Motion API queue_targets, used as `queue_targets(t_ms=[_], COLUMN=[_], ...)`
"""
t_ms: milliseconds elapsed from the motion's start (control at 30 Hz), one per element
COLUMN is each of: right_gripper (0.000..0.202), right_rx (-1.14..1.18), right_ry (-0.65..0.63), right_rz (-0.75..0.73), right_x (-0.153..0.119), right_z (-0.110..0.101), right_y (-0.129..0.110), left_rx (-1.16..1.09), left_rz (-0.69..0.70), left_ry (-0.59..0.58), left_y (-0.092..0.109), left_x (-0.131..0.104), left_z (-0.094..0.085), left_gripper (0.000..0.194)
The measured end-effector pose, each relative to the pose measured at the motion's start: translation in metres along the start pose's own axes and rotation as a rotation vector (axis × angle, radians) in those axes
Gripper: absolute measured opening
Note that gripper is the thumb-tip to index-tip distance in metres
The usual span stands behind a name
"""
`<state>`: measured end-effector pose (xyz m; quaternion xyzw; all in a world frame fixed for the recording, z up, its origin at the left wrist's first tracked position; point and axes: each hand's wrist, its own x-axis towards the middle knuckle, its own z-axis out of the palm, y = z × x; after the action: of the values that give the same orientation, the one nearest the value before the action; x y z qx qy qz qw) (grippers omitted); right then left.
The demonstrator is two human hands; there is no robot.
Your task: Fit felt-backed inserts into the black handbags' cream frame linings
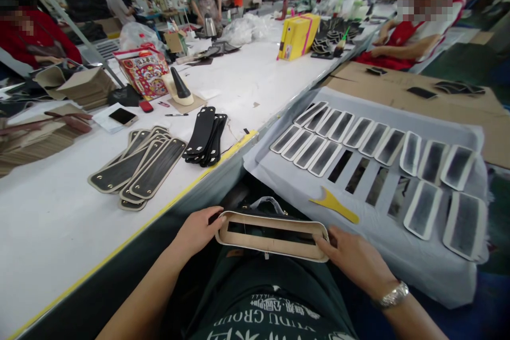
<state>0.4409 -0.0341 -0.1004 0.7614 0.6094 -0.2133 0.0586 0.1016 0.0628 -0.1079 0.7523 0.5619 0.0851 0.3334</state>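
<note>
Close to my body, both hands hold a handbag body with its long opening facing up. Its rim and lining are beige, and a plastic-wrapped handle shows behind it. My left hand grips the left end, thumb on the rim. My right hand grips the right end, its thumb reaching inside the opening. Rows of dark, pale-edged panels lie on a grey sheet at my right, along with a yellow scraper-like tool. On the white table at my left lie stacked bag panels with metal studs.
A pile of black strips lies at the white table's edge. Further back are a phone, a red snack bag and a yellow box. People sit on both sides, one in a red apron.
</note>
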Motion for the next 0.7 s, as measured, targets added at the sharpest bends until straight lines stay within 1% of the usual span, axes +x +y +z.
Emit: queue_targets(t_ms=[67,167,233,333,400,500,700], right_gripper=[0.036,0.035,0.034,0.035,0.035,0.035,0.032], right_rx=[0.034,0.112,0.143,0.149,0.132,0.097,0.047], right_ry=[0.061,0.151,0.170,0.156,0.134,0.092,0.013], right_rz=[-0.040,-0.176,-0.238,-0.290,-0.299,-0.266,-0.201], right_x=[0.006,0.016,0.023,0.029,0.030,0.029,0.025], right_z=[0.002,0.004,0.004,0.002,-0.002,-0.009,-0.020], right_y=[-0.001,-0.001,0.000,0.002,0.001,-0.004,-0.011], left_rx=[0.045,0.102,0.162,0.222,0.228,0.225,0.180], left_rz=[0.036,0.130,0.156,0.154,0.147,0.140,0.139], left_ry=[-0.005,-0.082,-0.100,-0.098,-0.091,-0.090,-0.130], left_y=[0.004,0.010,0.013,0.013,0.011,0.006,0.004], left_x=[0.006,0.012,0.015,0.019,0.021,0.024,0.024], left_z=[-0.003,-0.007,-0.009,-0.007,-0.004,0.000,0.001], left_gripper=[0.040,0.037,0.036,0.036,0.035,0.035,0.038])
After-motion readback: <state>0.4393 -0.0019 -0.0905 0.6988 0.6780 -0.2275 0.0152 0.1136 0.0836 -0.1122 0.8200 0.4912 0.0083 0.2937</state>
